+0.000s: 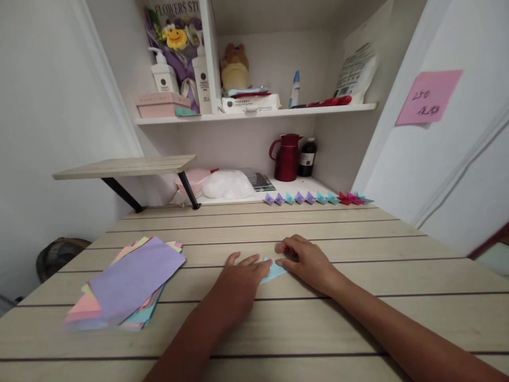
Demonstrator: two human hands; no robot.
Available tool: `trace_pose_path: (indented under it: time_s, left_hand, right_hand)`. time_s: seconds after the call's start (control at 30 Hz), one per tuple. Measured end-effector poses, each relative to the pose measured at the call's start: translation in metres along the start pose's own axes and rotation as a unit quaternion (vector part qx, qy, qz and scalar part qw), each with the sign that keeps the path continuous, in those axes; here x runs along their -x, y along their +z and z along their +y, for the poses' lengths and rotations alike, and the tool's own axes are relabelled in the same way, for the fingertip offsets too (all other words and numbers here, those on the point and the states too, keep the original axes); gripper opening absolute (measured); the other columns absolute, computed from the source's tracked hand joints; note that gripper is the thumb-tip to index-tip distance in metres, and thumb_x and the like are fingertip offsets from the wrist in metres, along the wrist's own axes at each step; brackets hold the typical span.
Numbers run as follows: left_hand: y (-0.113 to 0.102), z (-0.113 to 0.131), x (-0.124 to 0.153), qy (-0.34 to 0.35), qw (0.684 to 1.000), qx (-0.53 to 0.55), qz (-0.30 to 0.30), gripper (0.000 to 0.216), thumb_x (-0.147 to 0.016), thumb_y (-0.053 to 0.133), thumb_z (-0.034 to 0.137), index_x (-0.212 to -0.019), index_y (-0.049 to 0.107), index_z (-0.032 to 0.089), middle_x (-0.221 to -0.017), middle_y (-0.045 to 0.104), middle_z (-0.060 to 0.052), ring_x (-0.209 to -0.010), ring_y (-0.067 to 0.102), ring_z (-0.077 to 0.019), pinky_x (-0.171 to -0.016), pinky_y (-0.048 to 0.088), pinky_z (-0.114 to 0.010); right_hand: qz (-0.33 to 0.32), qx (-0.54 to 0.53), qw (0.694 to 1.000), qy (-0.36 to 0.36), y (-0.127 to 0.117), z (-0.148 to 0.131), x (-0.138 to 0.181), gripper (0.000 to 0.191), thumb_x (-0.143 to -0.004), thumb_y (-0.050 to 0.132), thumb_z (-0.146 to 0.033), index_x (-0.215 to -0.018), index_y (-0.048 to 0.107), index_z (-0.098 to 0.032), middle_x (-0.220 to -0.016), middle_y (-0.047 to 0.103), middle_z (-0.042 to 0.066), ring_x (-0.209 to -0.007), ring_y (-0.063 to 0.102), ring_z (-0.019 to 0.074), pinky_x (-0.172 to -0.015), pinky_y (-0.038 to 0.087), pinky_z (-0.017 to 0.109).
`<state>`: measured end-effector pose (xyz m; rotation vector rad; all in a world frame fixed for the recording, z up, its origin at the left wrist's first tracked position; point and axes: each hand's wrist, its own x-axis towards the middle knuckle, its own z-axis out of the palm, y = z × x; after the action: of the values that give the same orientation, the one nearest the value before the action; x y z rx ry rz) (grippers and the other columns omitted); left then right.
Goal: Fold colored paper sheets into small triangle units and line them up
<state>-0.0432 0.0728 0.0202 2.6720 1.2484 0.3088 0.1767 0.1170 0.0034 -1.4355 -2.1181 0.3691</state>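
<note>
A small light-blue piece of paper [274, 270], folded to a pointed shape, lies flat on the table between my hands. My left hand [242, 278] rests palm down over its left part, fingers spread and the thumb side pressing on the paper. Some of the paper is hidden under that hand. From the right, my right hand [304, 262] meets the paper's right tip with the thumb. Its other fingers are bent, with a gap between index finger and thumb.
A stack of coloured paper sheets [139, 276] lies at the left. Along the back edge stands a row of several small folded paper shapes [310, 198]. A raised wooden shelf [127, 166] is at the back left. Behind are a red jug [287, 159] and a dark bottle [307, 158].
</note>
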Motion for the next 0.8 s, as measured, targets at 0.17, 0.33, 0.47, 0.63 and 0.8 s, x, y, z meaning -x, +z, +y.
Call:
trace_pose_path:
  time_s: [0.17,0.33,0.47,0.63,0.8]
  left_hand:
    - [-0.005,0.003,0.003,-0.01,1.0,0.003,-0.014,0.062,-0.081,0.032,0.0,-0.138,0.041,0.024,-0.141,0.049,-0.008,-0.136,0.035,-0.0212,-0.11,0.022,-0.052]
    - [-0.002,0.003,0.003,-0.01,1.0,0.01,-0.012,0.056,-0.083,0.031,0.001,-0.132,0.044,0.023,-0.14,0.05,-0.01,-0.136,0.036,-0.0211,-0.109,0.023,-0.053]
    - [0.0,0.001,0.003,-0.019,0.998,0.061,0.016,0.028,-0.091,0.039,0.016,-0.115,0.051,0.022,-0.127,0.059,-0.008,-0.129,0.044,-0.0192,-0.111,0.021,-0.051]
    - [-0.001,-0.002,0.002,-0.012,0.994,0.1,0.033,0.059,-0.079,0.065,0.039,-0.13,0.04,0.023,-0.136,0.052,-0.008,-0.128,0.044,-0.0237,-0.111,0.022,-0.049]
    - [0.01,-0.008,-0.008,-0.039,0.993,0.061,0.095,0.05,-0.088,0.052,0.02,-0.136,0.036,0.02,-0.13,0.058,-0.008,-0.119,0.052,-0.0216,-0.102,0.036,-0.041]
  right_hand:
    - [0.045,-0.099,0.994,0.001,-0.007,0.006,0.005,0.013,-0.083,0.054,-0.024,-0.089,0.065,-0.023,-0.09,0.064,0.003,-0.079,0.06,0.0177,-0.072,0.048,0.032]
    - [-0.032,-0.115,0.984,-0.132,-0.013,-0.009,0.013,0.015,-0.085,0.058,-0.024,-0.096,0.069,-0.025,-0.102,0.067,0.005,-0.098,0.06,0.0205,-0.09,0.046,0.036]
    - [-0.08,-0.057,0.978,-0.183,-0.012,-0.015,0.017,0.027,-0.084,0.064,-0.026,-0.111,0.066,-0.028,-0.116,0.065,0.005,-0.11,0.056,0.0232,-0.098,0.041,0.041]
    - [-0.097,-0.057,0.977,-0.18,-0.016,-0.018,0.017,0.031,-0.084,0.063,-0.024,-0.115,0.063,-0.027,-0.114,0.067,0.005,-0.109,0.056,0.0226,-0.097,0.043,0.039]
    - [-0.086,-0.054,0.979,-0.175,-0.015,-0.02,0.015,0.031,-0.084,0.06,-0.017,-0.113,0.063,-0.025,-0.111,0.069,0.004,-0.106,0.057,0.0213,-0.094,0.044,0.036]
